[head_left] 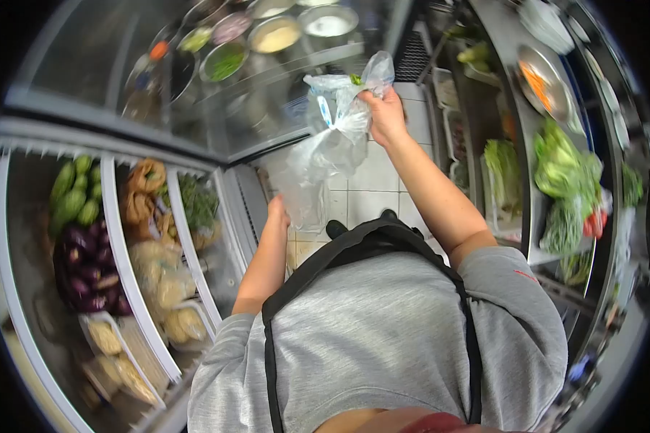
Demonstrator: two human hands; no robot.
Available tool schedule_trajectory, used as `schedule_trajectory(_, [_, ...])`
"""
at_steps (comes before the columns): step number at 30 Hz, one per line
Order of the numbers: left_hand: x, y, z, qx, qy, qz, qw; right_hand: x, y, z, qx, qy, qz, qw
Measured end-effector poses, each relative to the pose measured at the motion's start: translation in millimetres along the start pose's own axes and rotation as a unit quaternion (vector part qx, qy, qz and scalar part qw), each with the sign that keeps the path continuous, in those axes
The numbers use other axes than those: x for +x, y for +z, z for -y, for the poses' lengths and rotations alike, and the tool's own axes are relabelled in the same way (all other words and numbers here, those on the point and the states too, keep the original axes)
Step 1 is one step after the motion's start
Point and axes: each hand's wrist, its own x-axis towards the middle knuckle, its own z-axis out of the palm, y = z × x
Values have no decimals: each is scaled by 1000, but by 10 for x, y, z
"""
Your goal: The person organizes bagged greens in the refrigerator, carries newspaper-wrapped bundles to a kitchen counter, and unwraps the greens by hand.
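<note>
My right hand (385, 115) is closed on the gathered upper part of a clear plastic bag (328, 151), which hangs crumpled and half see-through over the floor. A small green piece (355, 79) shows near the fingers, at the top of the bag. Lower and to the left, my left hand (279, 211) is closed at the bag's lower left edge. What its fingers pinch is too small to make out. Both hands are in front of my body, between the fridge and the counter.
At left, an open fridge (115, 238) holds eggplants (87, 267), green vegetables (76, 191) and bagged food. Its glass door (260, 94) stands ahead, with bowls seen beyond. At right, a steel counter (516, 137) carries leafy greens (560, 162) and a bowl of orange strips (540, 85).
</note>
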Motion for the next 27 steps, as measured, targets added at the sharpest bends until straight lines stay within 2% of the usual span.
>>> schedule_trajectory(1, [-4,48,80,-14,23,152,988,-26,-115,149,1,-16,-17,1000])
schedule_trajectory(2, [6,98,155,-32,39,298,953,-81,-216,272,68,-4,-53,996])
schedule_trajectory(3, [-50,220,212,-19,35,310,950,-130,-338,386,136,8,-86,987])
schedule_trajectory(4, [-197,396,235,0,-26,220,975,-165,-523,436,128,-3,-102,987])
schedule_trajectory(6, [-545,799,173,-84,-83,212,970,-273,-880,480,118,-2,-137,984])
schedule_trajectory(7, [-644,1010,102,-66,-89,217,970,-404,-1078,442,105,17,-166,980])
schedule_trajectory(8, [-671,1299,18,-82,-99,334,934,-542,-1296,364,111,8,-182,977])
schedule_trajectory(9, [-739,1595,-64,-101,-108,446,883,-644,-1505,276,52,29,-182,982])
schedule_trajectory(10, [-934,1840,-134,-57,-65,405,910,-749,-1668,219,-7,52,-179,982])
schedule_trajectory(11, [-902,2014,-156,-47,-66,413,907,-873,-1766,201,-80,93,-177,976])
schedule_trajectory(12, [-797,2160,-185,-9,-26,449,893,-982,-1850,189,-152,135,-174,964])
schedule_trajectory(13, [-653,2299,-176,30,11,482,875,-1074,-1964,163,-144,129,-182,964])
schedule_trajectory(15, [-533,2669,-73,103,-7,543,833,-1229,-2146,214,-221,189,2,957])
schedule_trajectory(16, [-569,2767,54,110,-3,536,837,-1307,-2165,251,-215,184,-7,959])
schedule_trajectory(18, [-725,2980,317,121,11,524,843,-1369,-2147,383,15,118,-14,993])
schedule_trajectory(22, [-1115,3302,587,138,35,506,851,-1414,-2303,747,-4,122,-54,991])
schedule_trajectory(24, [-1268,3525,570,266,65,417,867,-1392,-2380,933,-23,129,-75,988])
schedule_trajectory(25, [-1377,3624,550,268,67,421,864,-1380,-2429,995,-33,133,-86,987])
schedule_trajectory(26, [-1481,3707,524,242,194,387,868,-1372,-2518,985,28,135,-118,983])
schedule_trajectory(27, [-1542,3788,500,209,317,347,858,-1397,-2589,1053,30,131,-121,984])
